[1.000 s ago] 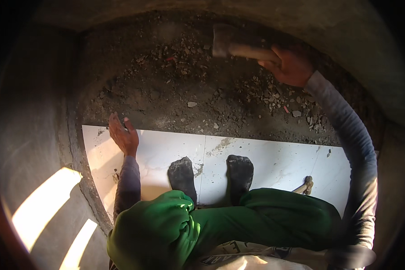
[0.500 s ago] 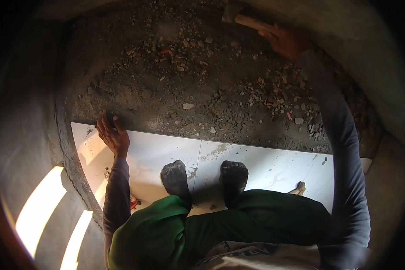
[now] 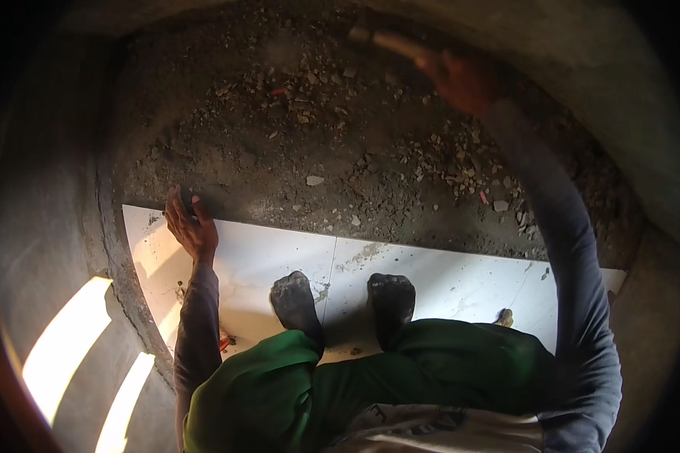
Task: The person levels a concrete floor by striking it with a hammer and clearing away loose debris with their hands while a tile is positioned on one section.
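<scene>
My left hand (image 3: 193,228) rests at the far edge of a white floor tile (image 3: 268,245) on the left. Its fingers reach over the edge onto the dirt, thumb apart, holding nothing. Far off at the upper right, my right hand (image 3: 465,81) is closed round a wooden-handled tool (image 3: 400,44). The tool points left above the rubble, and its dark head is blurred and too dim to make out. Both my feet, in dark socks, stand on the white tiles, which meet at a thin joint between them.
Beyond the tiles lies rough grey dirt (image 3: 242,177) strewn with stone chips and small red bits. A grey wall (image 3: 49,226) with bright sun patches rises at the left, another wall (image 3: 604,98) at the upper right. A small brownish lump (image 3: 505,317) lies by my right knee.
My right hand has swung a little left and nearer with the wooden-handled tool. The left hand stays in place at the tile's edge.
</scene>
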`<state>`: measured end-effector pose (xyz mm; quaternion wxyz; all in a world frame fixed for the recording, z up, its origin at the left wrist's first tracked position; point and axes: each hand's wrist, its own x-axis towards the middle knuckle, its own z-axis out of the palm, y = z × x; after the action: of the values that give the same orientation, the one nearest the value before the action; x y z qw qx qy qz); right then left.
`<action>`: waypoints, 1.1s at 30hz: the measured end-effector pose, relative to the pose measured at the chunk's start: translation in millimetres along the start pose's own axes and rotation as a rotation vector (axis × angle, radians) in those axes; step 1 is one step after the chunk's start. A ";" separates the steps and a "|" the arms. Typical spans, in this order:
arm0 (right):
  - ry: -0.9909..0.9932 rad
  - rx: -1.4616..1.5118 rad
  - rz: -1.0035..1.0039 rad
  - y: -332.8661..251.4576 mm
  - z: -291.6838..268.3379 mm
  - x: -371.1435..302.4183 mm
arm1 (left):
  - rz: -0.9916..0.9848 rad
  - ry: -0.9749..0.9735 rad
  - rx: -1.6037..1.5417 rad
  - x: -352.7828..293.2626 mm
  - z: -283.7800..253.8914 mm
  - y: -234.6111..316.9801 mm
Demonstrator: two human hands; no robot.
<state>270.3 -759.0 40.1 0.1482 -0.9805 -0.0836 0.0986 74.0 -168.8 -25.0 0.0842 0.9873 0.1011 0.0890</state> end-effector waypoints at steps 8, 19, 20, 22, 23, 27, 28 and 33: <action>0.045 0.021 -0.723 -21.8 7.2 -41.9 | -0.010 -0.001 0.001 -1.6 -8.5 0.2; -0.070 0.257 -0.822 -75.0 7.2 -56.6 | 0.003 0.007 0.002 -4.2 -16.0 -7.4; -0.112 0.251 -0.550 -32.5 6.1 -33.8 | 0.008 0.005 -0.028 -3.0 -9.6 -0.9; -0.022 0.063 0.035 23.5 -8.4 -5.5 | 0.032 0.005 -0.051 -0.3 3.5 4.5; -0.023 0.062 0.031 14.5 -2.6 -9.0 | 0.046 0.009 -0.043 -0.1 4.8 0.7; -0.135 -0.040 -0.165 -101.6 2.0 -67.9 | -0.055 -0.022 -0.031 -5.1 -12.7 -8.6; -0.127 -0.043 -0.175 -121.6 -12.1 -73.9 | -0.032 0.005 -0.021 -7.3 -17.7 -13.0; 0.031 0.023 -0.379 14.5 -5.2 -16.5 | 0.018 0.014 -0.050 3.4 2.1 10.0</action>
<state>257.4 -777.3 43.2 0.1767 -0.9468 -0.2632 0.0548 79.5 -178.0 -24.7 0.1072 0.9851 0.0904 0.0991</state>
